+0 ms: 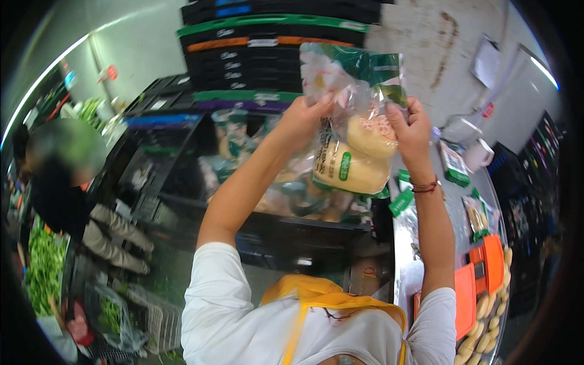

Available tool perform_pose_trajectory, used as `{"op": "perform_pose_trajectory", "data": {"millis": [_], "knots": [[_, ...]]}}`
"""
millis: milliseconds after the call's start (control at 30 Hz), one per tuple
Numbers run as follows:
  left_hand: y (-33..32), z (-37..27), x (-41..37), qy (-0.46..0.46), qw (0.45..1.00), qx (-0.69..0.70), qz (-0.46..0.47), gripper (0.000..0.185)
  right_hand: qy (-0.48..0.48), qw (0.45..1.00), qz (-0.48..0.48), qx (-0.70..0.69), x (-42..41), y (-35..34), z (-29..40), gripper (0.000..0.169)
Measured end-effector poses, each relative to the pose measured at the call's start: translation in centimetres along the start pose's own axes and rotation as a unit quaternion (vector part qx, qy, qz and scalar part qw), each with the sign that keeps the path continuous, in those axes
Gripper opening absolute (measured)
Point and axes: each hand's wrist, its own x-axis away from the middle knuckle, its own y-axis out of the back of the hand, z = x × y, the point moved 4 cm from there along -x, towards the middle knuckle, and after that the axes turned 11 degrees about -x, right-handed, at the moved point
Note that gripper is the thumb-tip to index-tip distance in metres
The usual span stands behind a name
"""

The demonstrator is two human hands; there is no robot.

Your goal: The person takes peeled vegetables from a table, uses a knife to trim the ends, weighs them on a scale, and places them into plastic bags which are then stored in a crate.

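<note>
My left hand (305,119) and my right hand (413,130) hold up a clear plastic bag (365,173) by its upper part, one at each side. Pale yellow potatoes fill the bottom of the bag, and its top bears green panels and a printed flower. Below and behind it is a black plastic crate (292,232) holding several similar filled bags (230,137). A red cord bracelet (425,186) circles my right wrist.
On the metal table (406,248) at right lie packaged bags (475,214), orange scales (465,296) and loose potatoes (483,340). Stacked black crates (273,66) rise ahead. At left stands another person (59,200), near leafy greens (45,269) and a grey basket (157,319).
</note>
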Motion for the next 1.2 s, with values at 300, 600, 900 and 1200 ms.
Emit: {"op": "perform_pose_trajectory", "data": {"millis": [300,600,900,1200], "knots": [[19.3,-6.1,4.5,-0.039,0.981,-0.160,-0.105,0.031,-0.062,0.977,0.205,0.010,-3.6,-16.0,-6.3,0.028],[35.2,-6.9,11.0,0.097,0.964,-0.166,-0.183,0.019,-0.160,0.916,0.346,-0.126,0.3,-33.3,-12.1,0.031],[37.1,-4.6,12.8,0.038,0.970,-0.100,-0.216,0.022,-0.016,0.852,0.512,0.111,3.3,-31.7,-23.4,0.065],[41.3,0.8,9.1,-0.003,0.999,-0.034,-0.015,0.020,-0.015,0.779,0.583,0.229,9.8,-29.4,-21.0,0.013]]}}
